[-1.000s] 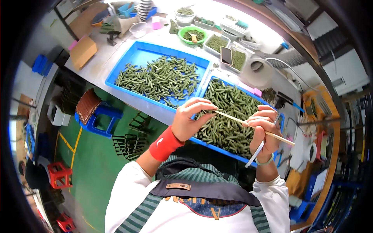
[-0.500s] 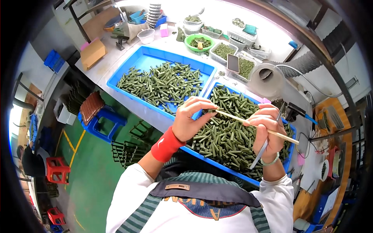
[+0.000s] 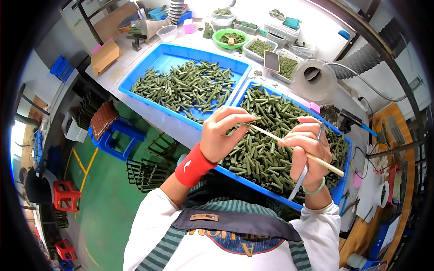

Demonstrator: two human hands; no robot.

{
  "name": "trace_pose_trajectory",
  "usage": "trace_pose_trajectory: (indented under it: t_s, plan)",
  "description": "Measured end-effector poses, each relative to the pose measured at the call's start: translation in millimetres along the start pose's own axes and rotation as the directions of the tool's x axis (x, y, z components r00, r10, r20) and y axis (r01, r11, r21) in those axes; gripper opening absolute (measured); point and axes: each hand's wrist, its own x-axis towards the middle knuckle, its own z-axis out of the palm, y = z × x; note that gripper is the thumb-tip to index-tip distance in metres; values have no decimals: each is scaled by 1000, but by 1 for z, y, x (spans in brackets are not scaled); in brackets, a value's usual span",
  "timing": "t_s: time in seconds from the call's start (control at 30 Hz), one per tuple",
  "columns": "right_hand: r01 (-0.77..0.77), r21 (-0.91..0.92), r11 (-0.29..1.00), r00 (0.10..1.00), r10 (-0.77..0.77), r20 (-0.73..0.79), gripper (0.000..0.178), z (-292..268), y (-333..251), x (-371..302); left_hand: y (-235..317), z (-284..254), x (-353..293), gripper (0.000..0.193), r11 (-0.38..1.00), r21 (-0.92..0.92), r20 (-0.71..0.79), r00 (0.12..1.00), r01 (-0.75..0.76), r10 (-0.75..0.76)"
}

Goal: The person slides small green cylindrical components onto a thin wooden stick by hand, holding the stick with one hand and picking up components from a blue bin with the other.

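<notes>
Between the thumb and fingers of my left hand [image 3: 221,133] is a small green piece [image 3: 253,121], mostly hidden by the fingertips. My right hand [image 3: 307,151] is closed round a thin pale wooden stick [image 3: 271,135], whose far tip meets that piece. A narrow metal tool [image 3: 298,184] also runs through the right hand, pointing down; its kind is unclear. Both hands are above a blue tray [image 3: 347,165] heaped with short dark green tube-like pieces [image 3: 257,158]. Beyond it to the left, a second blue tray [image 3: 135,73] holds more of the same pieces.
Behind the trays stand a green bowl [image 3: 218,38], clear tubs of green bits [image 3: 258,46] and a phone [image 3: 271,61]. A clear duct hood [image 3: 315,86] rises at the back right. Left of the table are a blue stool [image 3: 110,147] and dark racks [image 3: 144,176].
The view has shifted slightly, with the trays now a little higher on the left. Both hands keep their holds, and the stick's tip stays at the left fingertips.
</notes>
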Motion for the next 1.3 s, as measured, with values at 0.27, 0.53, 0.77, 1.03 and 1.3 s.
trace_pose_trajectory:
  t_s: [0.27, 0.53, 0.77, 1.03, 1.3]
  plan:
    - [86, -155, 984, 995, -78, 62, 22, -4, -7, -3, 11, 22, 7, 32, 997, 38, -14, 997, -70, 70]
    - [5, 37, 999, 995, -2, -101, 24, -19, 3, -6, 7, 20, 21, 29, 985, 160, -114, 990, -63, 82]
    - [-18, -27, 999, 973, 11, -232, 30, -26, 9, -10, 6, 17, 30, 23, 996, 80, -175, 984, -25, 39]
    - [22, -157, 987, 990, -43, -133, 20, -29, 4, -7, 10, 11, 37, 21, 971, 236, -206, 975, -35, 86]
    - [50, -166, 985, 993, -67, -97, 16, -24, 6, -7, 12, 5, 37, 24, 934, 350, -160, 978, -71, 134]
